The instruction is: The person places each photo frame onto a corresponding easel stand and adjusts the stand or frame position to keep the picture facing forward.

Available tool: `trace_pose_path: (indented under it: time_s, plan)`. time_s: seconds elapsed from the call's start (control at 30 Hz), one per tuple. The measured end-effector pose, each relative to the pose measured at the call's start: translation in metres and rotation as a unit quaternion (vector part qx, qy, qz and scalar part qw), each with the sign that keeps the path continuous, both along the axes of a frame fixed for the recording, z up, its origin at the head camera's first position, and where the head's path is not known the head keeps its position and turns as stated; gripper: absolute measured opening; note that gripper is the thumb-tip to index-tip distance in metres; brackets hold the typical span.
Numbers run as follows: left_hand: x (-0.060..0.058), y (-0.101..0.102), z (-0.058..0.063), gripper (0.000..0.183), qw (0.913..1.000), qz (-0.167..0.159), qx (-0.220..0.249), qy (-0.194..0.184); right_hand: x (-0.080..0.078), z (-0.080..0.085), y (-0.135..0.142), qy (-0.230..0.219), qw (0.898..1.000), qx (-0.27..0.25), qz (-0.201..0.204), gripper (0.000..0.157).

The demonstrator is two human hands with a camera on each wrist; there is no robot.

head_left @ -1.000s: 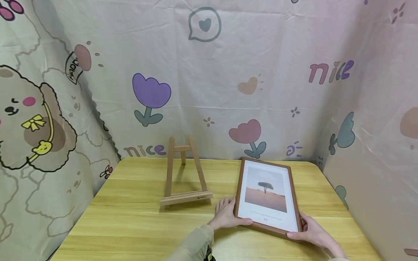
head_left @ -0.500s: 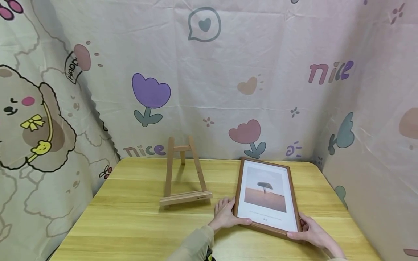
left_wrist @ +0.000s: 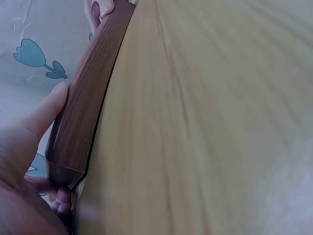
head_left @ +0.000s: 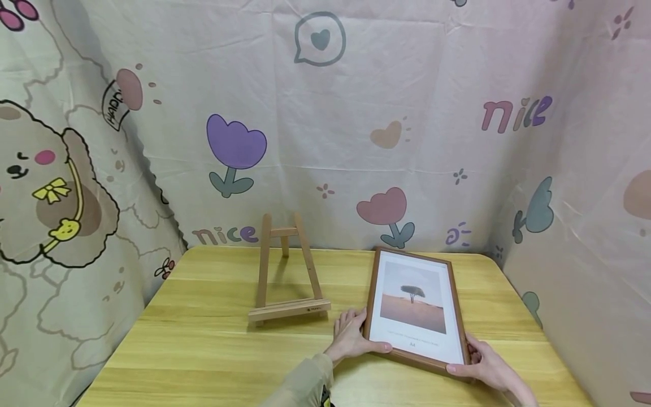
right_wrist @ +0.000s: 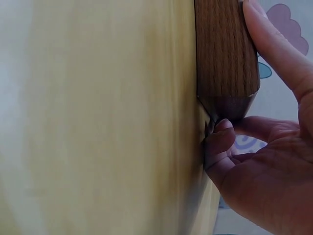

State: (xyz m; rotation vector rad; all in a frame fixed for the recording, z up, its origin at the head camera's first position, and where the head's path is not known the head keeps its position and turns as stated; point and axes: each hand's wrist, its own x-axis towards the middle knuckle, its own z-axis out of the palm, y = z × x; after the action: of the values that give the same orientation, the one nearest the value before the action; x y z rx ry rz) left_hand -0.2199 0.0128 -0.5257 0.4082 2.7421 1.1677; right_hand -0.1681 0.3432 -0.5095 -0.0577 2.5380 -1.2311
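Observation:
A brown wooden picture frame [head_left: 412, 305] with a print of a tree lies on the right half of the table. My left hand [head_left: 351, 336] grips its near left corner, thumb over the front edge and fingers along the side. At the near right corner, my right hand [head_left: 485, 362] holds it the same way. In the left wrist view the left thumb [left_wrist: 51, 107] presses on the frame's edge [left_wrist: 83, 107], with other fingers by the corner. The right wrist view shows the right hand's curled fingers [right_wrist: 220, 142] at the corner, close to the tabletop.
A small wooden easel [head_left: 264, 260] stands left of the frame, its ledge [head_left: 290, 309] toward me. Beneath everything is a yellow wood-grain table [head_left: 203, 350]. Patterned cloth [head_left: 325, 113] hangs behind the table and along both sides.

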Motion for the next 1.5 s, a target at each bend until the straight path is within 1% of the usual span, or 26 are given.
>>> trace_pose_path:
  time_s: [0.2,0.33,0.53,0.77,0.93,1.07,1.17,1.37,1.5]
  plan:
    - [0.0009,-0.0006,0.0007,0.109,0.9998,0.002,0.014,-0.012,0.0011,0.0001,-0.0006,0.004,1.0,-0.002,0.002,0.103]
    - [0.0013,-0.0019,0.0,0.111,0.9996,-0.002,0.026,-0.009,0.0016,0.0007,-0.0022,-0.003,1.0,-0.007,-0.012,0.105]
    - [0.0018,-0.0031,-0.0031,0.112,0.9998,-0.008,0.02,0.002,0.0018,0.0021,-0.0039,-0.006,1.0,-0.008,-0.022,0.106]
    - [0.0025,-0.0032,-0.0044,0.112,0.9998,-0.007,0.019,0.006,0.0034,0.0038,-0.0051,-0.007,0.999,0.006,-0.032,0.107]
    - [0.003,-0.0021,-0.0035,0.112,0.9998,-0.008,0.02,0.006,0.0047,0.0039,-0.0053,-0.012,0.999,-0.007,-0.036,0.108]
    - [0.0033,-0.0018,-0.0032,0.112,0.9997,-0.007,0.024,0.002,0.0056,0.0036,-0.0059,-0.008,0.999,-0.02,-0.031,0.106]
    - [0.0038,-0.002,-0.0022,0.113,0.9994,-0.007,0.032,-0.004,0.0056,0.004,-0.0067,-0.002,0.999,-0.009,-0.034,0.106]
    - [0.0048,-0.002,-0.0016,0.113,0.9993,-0.009,0.037,-0.004,0.004,0.0062,-0.0076,0.009,0.998,0.041,-0.037,0.108]
    - [0.0057,-0.0016,-0.0009,0.114,0.9993,-0.008,0.036,0.003,0.0033,0.0082,-0.0084,0.02,0.999,0.034,-0.034,0.108]
